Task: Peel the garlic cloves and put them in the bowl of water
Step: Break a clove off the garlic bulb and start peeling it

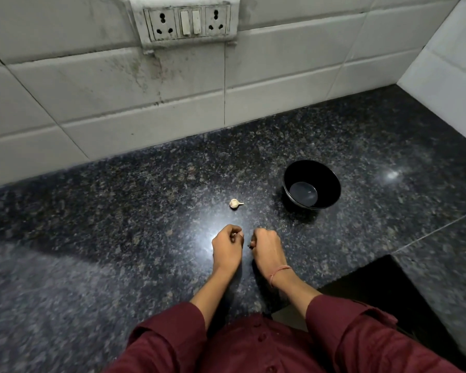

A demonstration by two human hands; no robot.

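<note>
Counter (264, 211) gap between garlic (235, 203) and bowl (326, 179)

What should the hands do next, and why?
Probably work the skin off the small bit between the hands. The left hand and right hand are curled close together over the counter, as if on a piece too small to see well. The bowl of water shows no clove in it, and one unpeeled garlic piece lies nearby.

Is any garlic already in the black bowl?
No, the black bowl holds only water, and the one garlic piece in plain view lies on the countertop to its left.
</note>
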